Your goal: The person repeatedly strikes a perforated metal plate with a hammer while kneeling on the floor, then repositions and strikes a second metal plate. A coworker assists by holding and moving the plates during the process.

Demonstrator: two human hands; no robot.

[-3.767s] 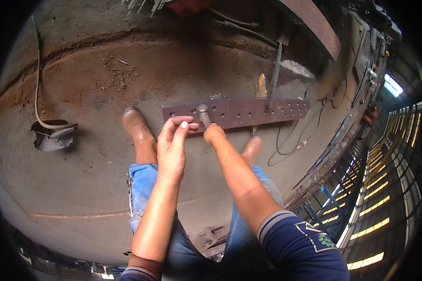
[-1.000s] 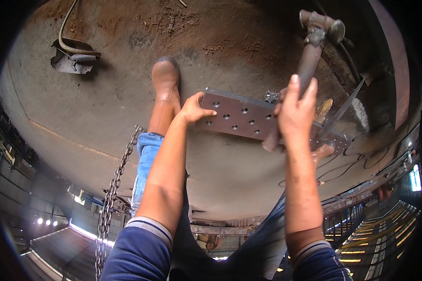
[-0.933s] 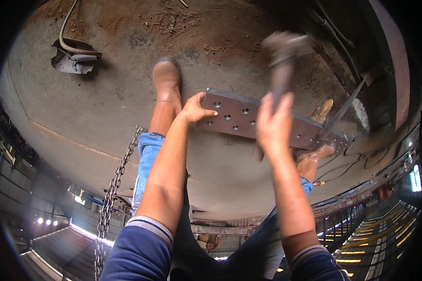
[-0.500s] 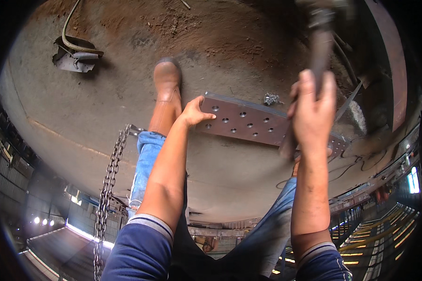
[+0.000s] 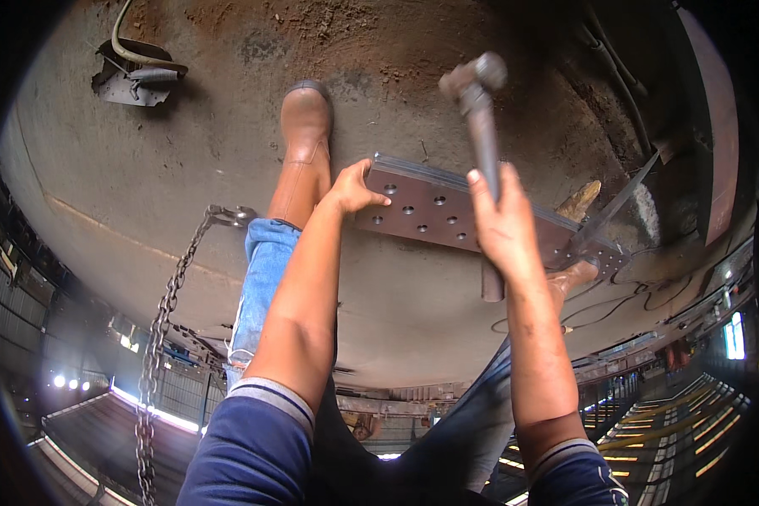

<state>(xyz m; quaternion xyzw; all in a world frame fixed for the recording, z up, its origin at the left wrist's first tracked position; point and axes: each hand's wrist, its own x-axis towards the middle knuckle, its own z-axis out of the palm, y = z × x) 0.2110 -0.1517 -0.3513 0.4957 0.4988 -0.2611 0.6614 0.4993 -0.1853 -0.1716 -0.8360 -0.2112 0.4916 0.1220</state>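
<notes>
My left hand (image 5: 358, 189) grips the left end of a long steel plate (image 5: 413, 211), thumb on its brown face and fingers over the far edge. Several round holes are drilled through the plate, and a grey layered edge shows along its far side. My right hand (image 5: 504, 221) is closed round the handle of a hammer (image 5: 483, 126). The hammer's head is raised beyond the plate, and the handle's butt sticks out below my fist. My right hand and forearm hide part of the plate's middle.
My brown left boot (image 5: 305, 126) stands left of the plate; my right boot (image 5: 575, 275) is by its right part. A chain (image 5: 162, 312) with a hook hangs at left. A bent metal scrap (image 5: 135, 84) with a hose lies far left. A steel beam (image 5: 717, 135) stands at right.
The hammer has swung left, and its blurred head now shows more sharply. My right hand moved left with it. The chain has swung left. My left hand keeps its hold on the plate.
</notes>
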